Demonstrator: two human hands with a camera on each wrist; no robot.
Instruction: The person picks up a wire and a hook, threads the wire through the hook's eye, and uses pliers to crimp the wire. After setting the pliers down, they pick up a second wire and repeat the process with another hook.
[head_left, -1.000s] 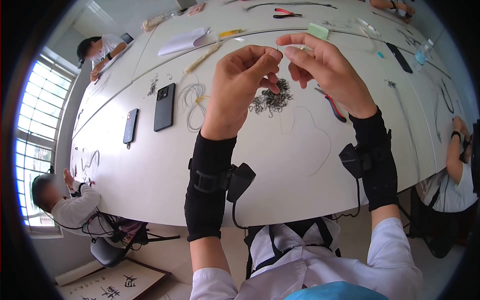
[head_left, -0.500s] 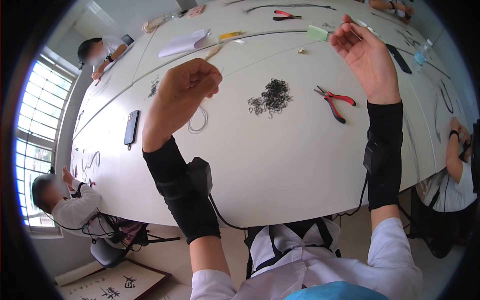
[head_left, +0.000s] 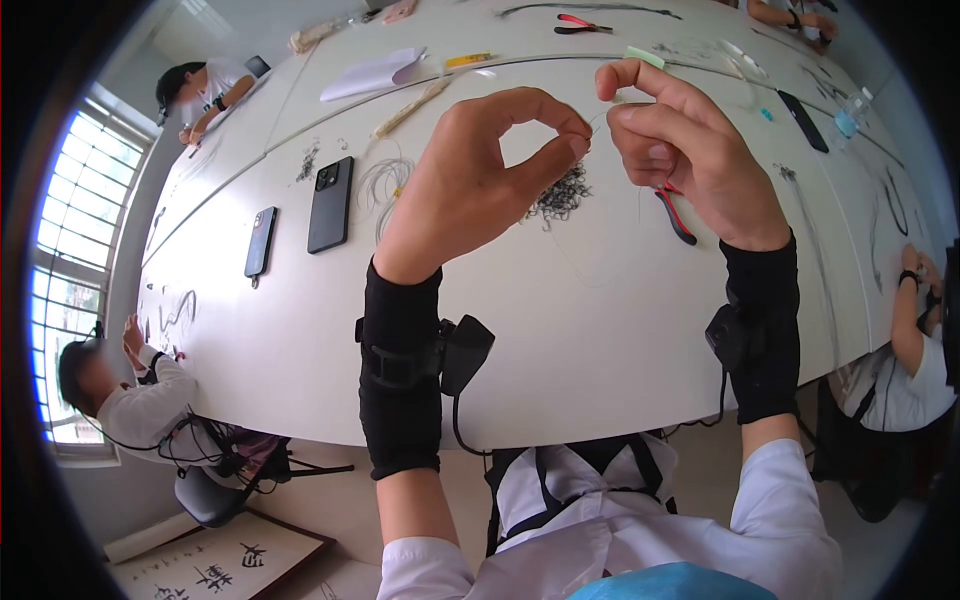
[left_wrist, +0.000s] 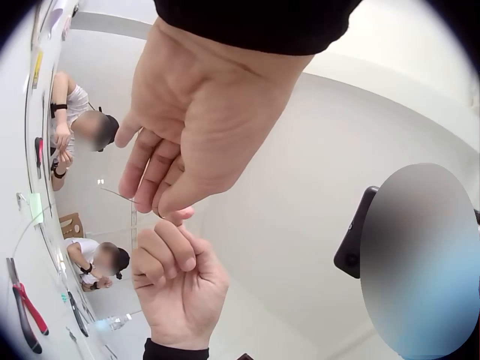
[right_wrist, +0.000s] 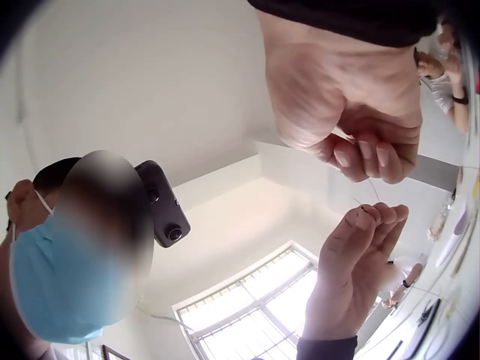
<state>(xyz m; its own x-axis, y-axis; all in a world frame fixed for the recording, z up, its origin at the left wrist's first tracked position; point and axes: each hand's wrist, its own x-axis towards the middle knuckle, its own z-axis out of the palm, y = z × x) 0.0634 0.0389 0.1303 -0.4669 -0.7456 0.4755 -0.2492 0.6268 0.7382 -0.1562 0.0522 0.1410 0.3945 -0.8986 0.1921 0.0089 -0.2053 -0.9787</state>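
Observation:
Both hands are raised over the table, close together. My left hand [head_left: 470, 185] pinches a tiny dark fish hook [right_wrist: 363, 208] between thumb and index fingertips. From there a thin fishing line [right_wrist: 375, 189] runs across the short gap to my right hand [head_left: 695, 150]. The right fingers are curled in toward the palm around the line, with the index finger bent above them in the head view. Under the hands lies a pile of small dark fish hooks [head_left: 563, 198], partly covered by the left hand. Loose line trails faintly down over the table.
Red-handled pliers [head_left: 676, 216] lie below the right hand, partly hidden. Left of the left hand are a black phone [head_left: 331, 205], a smaller phone [head_left: 261, 243] and a coil of line [head_left: 380, 187]. A water bottle [head_left: 849, 115] stands far right. Other people sit around the table.
Half a second ago the hands were wide apart, the left drawing line out leftward and the right one loosely open. Now they are together again, with the right fingers curled on the line.

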